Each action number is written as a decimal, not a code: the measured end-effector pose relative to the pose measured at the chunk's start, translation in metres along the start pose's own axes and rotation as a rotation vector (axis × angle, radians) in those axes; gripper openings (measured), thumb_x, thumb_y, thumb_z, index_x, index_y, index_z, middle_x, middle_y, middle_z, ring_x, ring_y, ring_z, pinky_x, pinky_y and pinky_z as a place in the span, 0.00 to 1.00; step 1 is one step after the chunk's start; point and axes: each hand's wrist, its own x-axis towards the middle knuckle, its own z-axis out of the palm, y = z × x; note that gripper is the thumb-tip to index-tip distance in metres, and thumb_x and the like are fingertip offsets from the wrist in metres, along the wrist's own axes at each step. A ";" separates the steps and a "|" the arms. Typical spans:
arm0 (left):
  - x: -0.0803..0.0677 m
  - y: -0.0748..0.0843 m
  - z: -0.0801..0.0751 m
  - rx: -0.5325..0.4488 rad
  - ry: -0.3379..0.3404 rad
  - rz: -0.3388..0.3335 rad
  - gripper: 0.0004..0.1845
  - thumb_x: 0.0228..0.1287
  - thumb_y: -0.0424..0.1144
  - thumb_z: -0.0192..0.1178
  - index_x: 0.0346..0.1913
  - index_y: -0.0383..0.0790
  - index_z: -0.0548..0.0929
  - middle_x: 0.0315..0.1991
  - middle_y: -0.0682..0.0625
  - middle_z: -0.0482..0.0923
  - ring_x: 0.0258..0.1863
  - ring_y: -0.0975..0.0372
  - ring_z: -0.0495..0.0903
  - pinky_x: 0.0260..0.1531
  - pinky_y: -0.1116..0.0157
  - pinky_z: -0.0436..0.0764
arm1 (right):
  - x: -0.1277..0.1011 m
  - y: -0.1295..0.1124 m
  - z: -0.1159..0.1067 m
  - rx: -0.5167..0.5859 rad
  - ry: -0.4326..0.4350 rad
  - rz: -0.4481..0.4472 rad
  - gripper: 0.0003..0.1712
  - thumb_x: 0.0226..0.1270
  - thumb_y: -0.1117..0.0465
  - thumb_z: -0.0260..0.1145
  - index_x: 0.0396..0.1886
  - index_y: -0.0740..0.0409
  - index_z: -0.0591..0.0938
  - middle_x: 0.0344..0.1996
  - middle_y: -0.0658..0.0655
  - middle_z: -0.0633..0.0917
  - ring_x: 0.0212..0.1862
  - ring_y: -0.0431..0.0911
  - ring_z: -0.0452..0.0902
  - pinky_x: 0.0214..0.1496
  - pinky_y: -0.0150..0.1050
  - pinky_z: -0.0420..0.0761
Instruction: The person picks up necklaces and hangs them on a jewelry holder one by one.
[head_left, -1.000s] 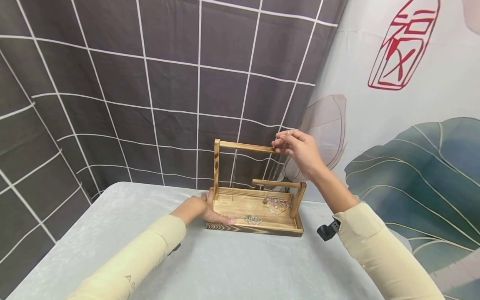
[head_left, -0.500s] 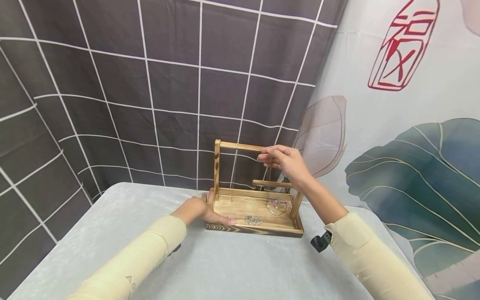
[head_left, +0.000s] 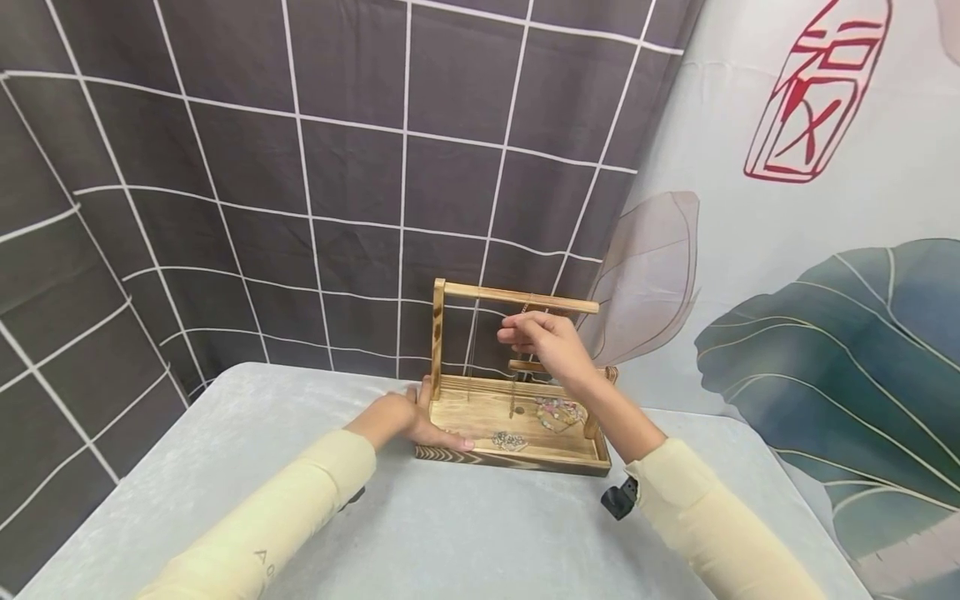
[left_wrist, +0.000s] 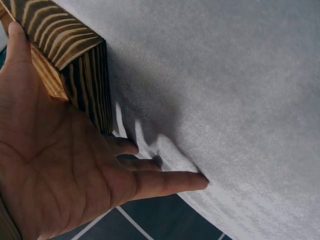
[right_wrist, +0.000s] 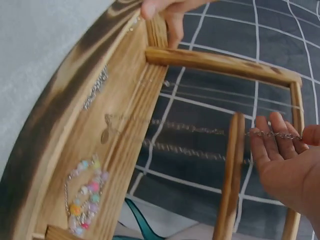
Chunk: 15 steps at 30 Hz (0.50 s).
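Note:
A wooden jewelry stand (head_left: pixel 510 462) has a shallow tray, a high bar (head_left: pixel 562 302) and a lower bar (right_wrist: pixel 230 175). My left hand (head_left: pixel 416 423) braces the tray's left end, its thumb on the front rim and fingers stretched along the side. My right hand (head_left: pixel 551 342) is just below the high bar. In the right wrist view, a chain necklace (right_wrist: pixel 185 127) runs across its loosely bent fingers, the thumb apart from them. The necklace hangs from the high bar, its oval pendant (right_wrist: pixel 104 137) over the tray. Farther left hangs a thinner necklace (head_left: pixel 471 350).
A bundled silver chain (right_wrist: pixel 96 89) lies near the tray's front wall. Pastel beaded jewelry (right_wrist: pixel 94 187) lies at the tray's right end. The stand sits on a pale cloth-covered table (head_left: pixel 450 533), with a dark grid-patterned curtain (head_left: pixel 345 167) behind.
My right hand has moved left and down from the high bar's right end, and the chain necklace has shifted left along the bar. My left hand has stayed in place.

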 end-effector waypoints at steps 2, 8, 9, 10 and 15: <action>-0.001 0.000 0.000 -0.002 0.001 0.001 0.80 0.61 0.87 0.62 0.93 0.37 0.32 0.93 0.26 0.40 0.91 0.28 0.46 0.91 0.35 0.58 | 0.001 0.002 0.006 -0.001 0.001 0.013 0.23 0.94 0.57 0.55 0.66 0.71 0.86 0.56 0.65 0.95 0.66 0.64 0.90 0.70 0.47 0.92; 0.008 -0.002 0.003 -0.015 0.011 -0.020 0.81 0.60 0.88 0.62 0.93 0.37 0.32 0.93 0.27 0.42 0.91 0.28 0.48 0.91 0.36 0.60 | 0.003 0.005 0.024 -0.010 -0.013 0.019 0.23 0.94 0.57 0.55 0.66 0.70 0.87 0.56 0.66 0.95 0.66 0.62 0.91 0.73 0.51 0.90; 0.012 -0.003 0.004 -0.006 0.007 -0.026 0.82 0.59 0.89 0.61 0.93 0.38 0.31 0.93 0.28 0.41 0.91 0.28 0.48 0.91 0.36 0.59 | 0.003 0.006 0.026 -0.017 -0.018 0.014 0.23 0.94 0.57 0.55 0.66 0.70 0.87 0.56 0.66 0.95 0.66 0.62 0.91 0.73 0.52 0.90; 0.015 -0.003 0.006 0.000 0.005 -0.033 0.82 0.59 0.89 0.61 0.93 0.38 0.31 0.93 0.28 0.41 0.91 0.29 0.48 0.92 0.37 0.59 | 0.004 0.006 0.029 -0.023 -0.024 0.007 0.23 0.94 0.57 0.55 0.66 0.70 0.87 0.56 0.66 0.95 0.66 0.62 0.91 0.74 0.53 0.89; 0.032 -0.008 0.013 0.029 0.004 -0.058 0.85 0.54 0.93 0.60 0.93 0.41 0.28 0.94 0.30 0.41 0.92 0.30 0.48 0.91 0.37 0.59 | 0.007 0.009 0.040 -0.103 -0.044 -0.031 0.23 0.93 0.55 0.56 0.65 0.67 0.88 0.55 0.65 0.95 0.65 0.61 0.92 0.78 0.58 0.86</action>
